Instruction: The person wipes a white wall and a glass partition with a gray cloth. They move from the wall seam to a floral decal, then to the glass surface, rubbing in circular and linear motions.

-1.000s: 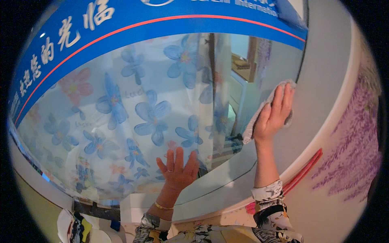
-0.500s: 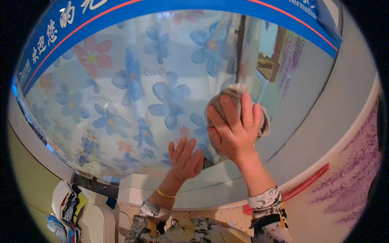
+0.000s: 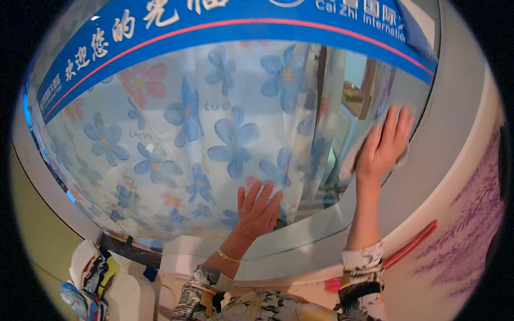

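Note:
My right hand (image 3: 381,150) is spread over a greyish-brown cloth (image 3: 349,161), pressing it against the right side of a large glass pane (image 3: 321,184). Slight blur covers the fingertips and the cloth, whose edges stick out on both sides of the hand. Lower and nearer the middle, my left hand (image 3: 258,208) has its fingers raised and apart in front of the pane, holding nothing. Whether its fingertips touch the glass I cannot tell. Behind the pane hangs a pale curtain (image 3: 184,155) with blue and pink flowers.
A blue banner (image 3: 225,32) with a red line crosses the pane's top. The pale window frame (image 3: 455,123) curves down the right side, near a red strip (image 3: 412,246). At lower left, a pile of coloured items (image 3: 99,273) stands beside a white rounded piece (image 3: 128,291).
My right hand has moved the cloth rightward across the glass, toward the frame. My left hand has shifted slightly right. The view has tilted, showing more of the banner.

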The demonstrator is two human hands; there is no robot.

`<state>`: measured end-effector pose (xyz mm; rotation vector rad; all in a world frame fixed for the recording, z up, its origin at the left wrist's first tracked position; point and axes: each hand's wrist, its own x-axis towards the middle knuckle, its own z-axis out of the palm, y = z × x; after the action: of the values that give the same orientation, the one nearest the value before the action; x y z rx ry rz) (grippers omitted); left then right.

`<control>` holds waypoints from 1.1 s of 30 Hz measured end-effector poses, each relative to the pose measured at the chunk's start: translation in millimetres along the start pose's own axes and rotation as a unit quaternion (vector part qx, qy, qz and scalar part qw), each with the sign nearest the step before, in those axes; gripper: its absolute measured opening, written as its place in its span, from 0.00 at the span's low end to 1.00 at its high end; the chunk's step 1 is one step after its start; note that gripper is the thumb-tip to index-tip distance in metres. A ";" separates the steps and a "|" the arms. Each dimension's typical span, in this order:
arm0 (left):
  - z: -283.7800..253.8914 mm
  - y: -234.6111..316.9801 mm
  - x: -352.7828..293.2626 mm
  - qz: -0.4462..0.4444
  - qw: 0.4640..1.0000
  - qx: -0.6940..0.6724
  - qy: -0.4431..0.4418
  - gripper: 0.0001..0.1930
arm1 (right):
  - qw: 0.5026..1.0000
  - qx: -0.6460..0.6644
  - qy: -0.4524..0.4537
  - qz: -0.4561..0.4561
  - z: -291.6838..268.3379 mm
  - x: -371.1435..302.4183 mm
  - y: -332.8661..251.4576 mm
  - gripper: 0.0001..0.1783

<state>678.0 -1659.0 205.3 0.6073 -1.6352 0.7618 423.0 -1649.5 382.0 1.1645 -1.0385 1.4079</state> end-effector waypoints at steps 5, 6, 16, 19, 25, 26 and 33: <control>-17.0 -10.0 -9.0 -0.050 0.998 -0.021 -0.044 0.17 | 0.997 0.008 -0.017 -0.075 15.7 30.9 -71.7 0.30; -16.5 -8.5 -14.4 -0.077 0.997 -0.022 -0.010 0.17 | 0.994 0.007 -0.044 -0.102 15.0 25.2 -84.6 0.29; -15.9 -25.9 -38.9 0.002 0.992 0.110 -0.059 0.24 | 0.985 0.056 -0.111 -0.119 -4.6 -40.1 -82.2 0.25; -12.5 -25.5 -38.8 0.000 0.993 0.101 -0.057 0.24 | 0.996 0.029 -0.067 -0.057 -4.5 -46.6 -50.2 0.27; -11.3 -24.3 -34.5 0.009 0.994 0.099 -0.046 0.24 | 0.999 0.005 -0.025 0.030 -18.1 -90.4 -7.1 0.29; -12.5 -25.2 -34.7 0.008 0.994 0.100 -0.042 0.23 | 0.999 0.003 -0.022 0.047 -21.5 -99.7 -3.7 0.29; -10.1 -25.7 -36.6 0.014 0.994 0.099 -0.054 0.23 | 0.994 -0.017 -0.047 0.094 -43.6 -178.9 16.6 0.30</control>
<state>710.6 -1668.7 174.6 0.7788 -1.6810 0.9342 408.6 -1638.9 197.9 1.1408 -1.2605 1.4854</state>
